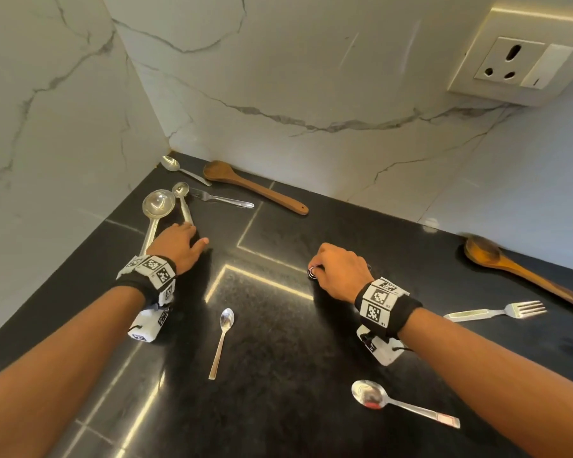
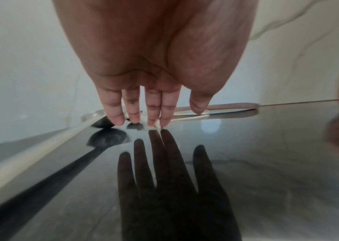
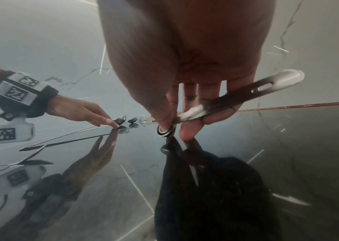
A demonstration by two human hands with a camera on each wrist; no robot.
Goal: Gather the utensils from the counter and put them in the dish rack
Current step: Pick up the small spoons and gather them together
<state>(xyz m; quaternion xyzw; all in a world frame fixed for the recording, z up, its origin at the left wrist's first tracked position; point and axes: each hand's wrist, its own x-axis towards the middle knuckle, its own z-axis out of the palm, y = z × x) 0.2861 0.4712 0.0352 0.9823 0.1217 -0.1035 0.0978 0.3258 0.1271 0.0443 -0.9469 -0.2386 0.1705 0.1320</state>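
Steel and wooden utensils lie scattered on the black counter [image 1: 278, 342]. My left hand [image 1: 192, 234] reaches out with straight fingers, the fingertips [image 2: 154, 121] touching the handle end of a small steel spoon [image 1: 181, 190] beside a big steel ladle [image 1: 158, 201]. My right hand [image 1: 336, 271] is curled around a flat-handled steel utensil [image 3: 257, 91], its small round head [image 3: 165, 130] pinched low against the counter. Only that head [image 1: 312, 272] shows in the head view. No dish rack is in view.
At the back lie a spoon [image 1: 171, 163], a fork [image 1: 222, 199] and a wooden spoon [image 1: 255, 188]. Right: another wooden spoon [image 1: 497, 256] and a fork [image 1: 497, 312]. Front: a teaspoon [image 1: 224, 338] and a spoon [image 1: 377, 396]. Marble walls close the left and back.
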